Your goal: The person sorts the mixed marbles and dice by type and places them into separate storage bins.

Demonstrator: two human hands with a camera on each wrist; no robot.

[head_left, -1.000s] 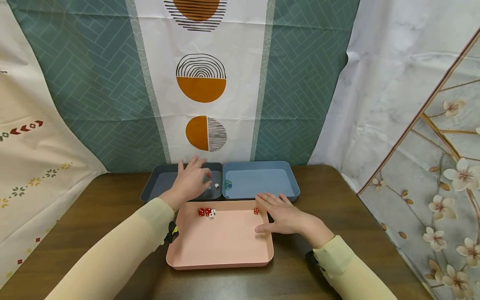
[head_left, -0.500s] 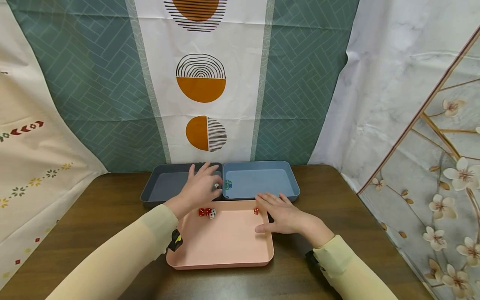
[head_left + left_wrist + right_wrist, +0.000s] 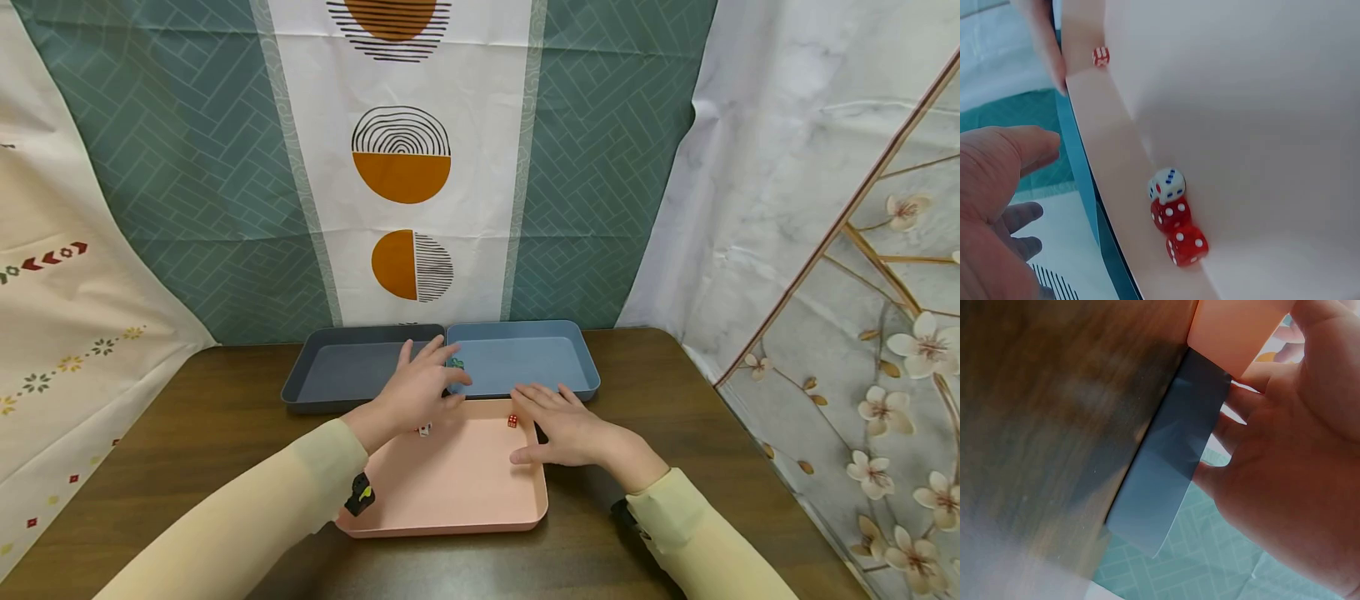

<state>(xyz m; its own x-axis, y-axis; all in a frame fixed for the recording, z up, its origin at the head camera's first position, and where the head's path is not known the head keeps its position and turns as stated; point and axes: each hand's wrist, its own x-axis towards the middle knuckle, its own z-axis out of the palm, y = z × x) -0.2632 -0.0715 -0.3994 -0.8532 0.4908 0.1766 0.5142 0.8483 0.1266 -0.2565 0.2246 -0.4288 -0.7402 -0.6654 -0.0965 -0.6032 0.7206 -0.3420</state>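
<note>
My left hand [image 3: 420, 392] hovers where the pink tray [image 3: 457, 475], the dark grey-blue tray [image 3: 345, 371] and the light blue tray [image 3: 525, 358] meet. Its thumb and fingers are spread, with nothing seen between them in the left wrist view. Below it, by the pink tray's far wall, lie white dice [image 3: 1170, 184] and two red dice [image 3: 1180, 232]. My right hand [image 3: 566, 429] rests with extended fingers over the pink tray's far right corner. A lone red die [image 3: 512, 422] sits beside its fingers. Small green pieces [image 3: 457, 363] lie at the light blue tray's left, partly hidden.
All the trays stand on a brown wooden table [image 3: 187, 442], the blue ones side by side behind the pink one. Behind them hangs a patterned cloth [image 3: 405, 275]. Floral cloth [image 3: 862, 433] closes off the right side.
My left hand has moved right from over the dark tray toward the light blue one. It now covers the white die seen there earlier and most of the dice cluster. My right hand stays put.
</note>
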